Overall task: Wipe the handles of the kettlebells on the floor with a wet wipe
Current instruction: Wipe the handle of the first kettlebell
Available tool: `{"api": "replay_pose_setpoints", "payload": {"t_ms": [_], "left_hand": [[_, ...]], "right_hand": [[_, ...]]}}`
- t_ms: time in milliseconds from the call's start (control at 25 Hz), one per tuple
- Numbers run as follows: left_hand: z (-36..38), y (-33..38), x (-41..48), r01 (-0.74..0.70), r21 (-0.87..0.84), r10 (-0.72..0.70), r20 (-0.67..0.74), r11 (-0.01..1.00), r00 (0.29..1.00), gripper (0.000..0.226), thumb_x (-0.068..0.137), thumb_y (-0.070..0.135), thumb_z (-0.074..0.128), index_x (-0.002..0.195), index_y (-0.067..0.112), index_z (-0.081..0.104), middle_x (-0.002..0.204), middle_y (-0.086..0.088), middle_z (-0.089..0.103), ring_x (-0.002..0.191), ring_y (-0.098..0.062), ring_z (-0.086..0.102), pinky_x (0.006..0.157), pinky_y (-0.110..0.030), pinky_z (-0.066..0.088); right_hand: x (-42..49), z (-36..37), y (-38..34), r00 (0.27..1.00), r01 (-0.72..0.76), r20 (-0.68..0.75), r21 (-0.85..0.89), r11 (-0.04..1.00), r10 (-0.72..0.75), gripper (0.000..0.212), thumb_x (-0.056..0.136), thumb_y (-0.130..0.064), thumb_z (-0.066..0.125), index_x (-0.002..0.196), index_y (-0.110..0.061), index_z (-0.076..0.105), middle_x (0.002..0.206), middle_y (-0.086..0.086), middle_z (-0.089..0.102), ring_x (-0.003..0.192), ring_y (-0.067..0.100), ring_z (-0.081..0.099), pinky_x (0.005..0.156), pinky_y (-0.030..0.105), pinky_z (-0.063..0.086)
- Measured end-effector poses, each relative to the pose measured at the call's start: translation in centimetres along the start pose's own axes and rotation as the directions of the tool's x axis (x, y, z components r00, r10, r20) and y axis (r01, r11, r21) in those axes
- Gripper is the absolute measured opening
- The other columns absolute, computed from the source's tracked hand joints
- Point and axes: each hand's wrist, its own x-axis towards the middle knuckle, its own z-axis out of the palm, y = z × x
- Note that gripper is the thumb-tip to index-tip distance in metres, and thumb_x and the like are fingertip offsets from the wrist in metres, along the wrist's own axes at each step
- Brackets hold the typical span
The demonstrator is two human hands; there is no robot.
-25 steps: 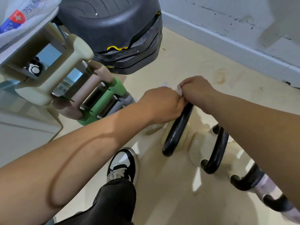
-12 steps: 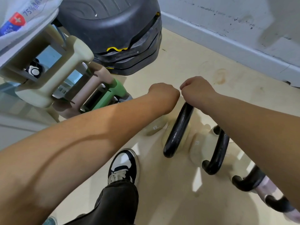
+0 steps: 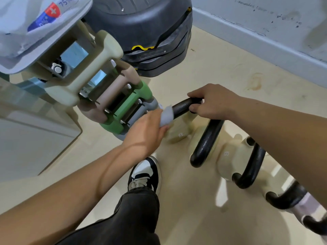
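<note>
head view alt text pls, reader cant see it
The left hand holds a wipe on one end of a black kettlebell handle; the right hand grips the other end. More kettlebells stand beside it on the floor.

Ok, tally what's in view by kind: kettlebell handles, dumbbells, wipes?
Black curved kettlebell handles: 5
Coloured dumbbells, cream, brown, green, grey: 4
Pale wet wipe: 1
Total: 10

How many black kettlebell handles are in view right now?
5: farthest handle in the right hand, then second, third, fourth and fifth running toward the lower right corner. More may lie beyond the frame.
</note>
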Motion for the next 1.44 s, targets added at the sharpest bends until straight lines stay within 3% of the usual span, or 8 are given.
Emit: {"api": "replay_pose_setpoints", "payload": {"t_ms": [160, 360, 600, 760, 1040, 1200, 1320, 1440], "left_hand": [[0.3, 5.8, 7.3, -0.089, 0.189, 0.051, 0.196, 0.978, 0.979, 0.038, 0.103, 0.044, 0.045, 0.128, 0.016, 0.047, 0.115, -0.007, 0.061, 0.098, -0.034, 0.064, 0.070, -0.038, 0.043], [-0.2, 3.3, 2.5, -0.128, 0.213, 0.125, 0.028, 0.969, 0.992, 0.048, 0.098, 0.053, 0.037, 0.125, 0.016, 0.051, 0.103, -0.004, 0.065, 0.083, -0.032, 0.067, 0.062, -0.040, 0.050], [-10.6, 7.0, 1.3, -0.208, 0.449, -0.014, 0.442, 0.869, 0.897, 0.016, 0.095, 0.017, 0.056, 0.108, 0.014, 0.047, 0.095, -0.013, 0.063, 0.078, -0.033, 0.058, 0.066, -0.039, 0.048], [-15.1, 13.4, 1.9, -0.218, 0.333, 0.081, 0.378, 0.918, 0.922, 0.029, 0.106, 0.031, 0.041, 0.093, 0.011, 0.058, 0.086, -0.007, 0.061, 0.081, -0.028, 0.053, 0.065, -0.032, 0.037], [-11.4, 16.7, -1.3, 0.110, -0.219, -0.005, 0.431, 0.970, 0.902, 0.019, 0.091, 0.018, 0.062, 0.106, 0.011, 0.069, 0.098, -0.013, 0.072, 0.082, -0.023, 0.069, 0.061, -0.031, 0.060], [-7.6, 15.9, -1.9, 0.486, -0.566, -0.200, 0.492, 0.666, 0.847, 0.013, 0.073, 0.014, 0.066, 0.085, 0.019, 0.066, 0.083, -0.003, 0.065, 0.075, -0.023, 0.062, 0.060, -0.028, 0.051], [-5.7, 15.2, -2.6, 0.581, -0.764, -0.213, 0.541, 0.281, 0.814, 0.010, 0.093, 0.009, 0.060, 0.097, 0.008, 0.068, 0.080, -0.002, 0.072, 0.064, -0.014, 0.070, 0.057, -0.022, 0.052], [-4.2, 13.2, -2.5, 0.598, -0.704, -0.205, 0.566, 0.383, 0.798, 0.021, 0.098, 0.011, 0.060, 0.117, 0.008, 0.066, 0.104, -0.008, 0.072, 0.088, -0.018, 0.069, 0.074, -0.028, 0.054]], "right_hand": [[-0.1, -0.1, 0.7, 0.999, 0.040, -0.026, 0.039, 0.998, -0.039, 0.028, 0.090, -0.035, 0.063, 0.116, -0.033, 0.073, 0.118, -0.001, 0.073, 0.111, 0.025, 0.063, 0.098, 0.044, 0.052], [-1.7, -0.5, 1.1, 0.995, -0.047, -0.087, -0.037, 0.998, 0.044, 0.040, 0.096, -0.035, 0.059, 0.133, -0.019, 0.062, 0.135, 0.002, 0.064, 0.125, 0.028, 0.057, 0.103, 0.046, 0.049], [-7.2, -1.2, -1.4, 0.983, 0.003, -0.180, 0.108, 0.994, 0.017, 0.044, 0.096, -0.022, 0.050, 0.139, -0.018, 0.057, 0.134, 0.004, 0.062, 0.119, 0.028, 0.059, 0.098, 0.035, 0.050], [-11.2, -2.3, -2.1, 0.976, -0.020, -0.171, 0.556, 0.831, 0.138, 0.036, 0.091, -0.029, 0.052, 0.098, 0.000, 0.072, 0.084, 0.009, 0.075, 0.083, 0.032, 0.067, 0.072, 0.032, 0.047], [-14.5, -0.9, -1.8, 0.975, -0.078, -0.020, 0.901, 0.426, 0.222, 0.045, 0.093, -0.056, 0.060, 0.096, -0.013, 0.072, 0.071, 0.004, 0.066, 0.062, 0.020, 0.065, 0.070, 0.034, 0.059], [-13.5, 2.5, 0.1, 0.928, -0.147, 0.065, 0.969, 0.199, 0.367, 0.026, 0.095, -0.030, 0.060, 0.106, -0.009, 0.070, 0.093, 0.010, 0.072, 0.079, 0.025, 0.071, 0.084, 0.042, 0.063], [-13.2, 3.3, 1.4, 0.914, -0.220, 0.025, 0.869, 0.442, 0.406, 0.030, 0.094, -0.044, 0.063, 0.099, -0.014, 0.069, 0.100, 0.005, 0.072, 0.095, 0.024, 0.070, 0.090, 0.041, 0.058], [-13.2, 3.5, 2.6, 0.929, -0.169, 0.017, 0.907, 0.385, 0.368, 0.045, 0.089, -0.049, 0.071, 0.110, -0.009, 0.068, 0.109, 0.009, 0.072, 0.101, 0.028, 0.071, 0.092, 0.045, 0.060]]}}
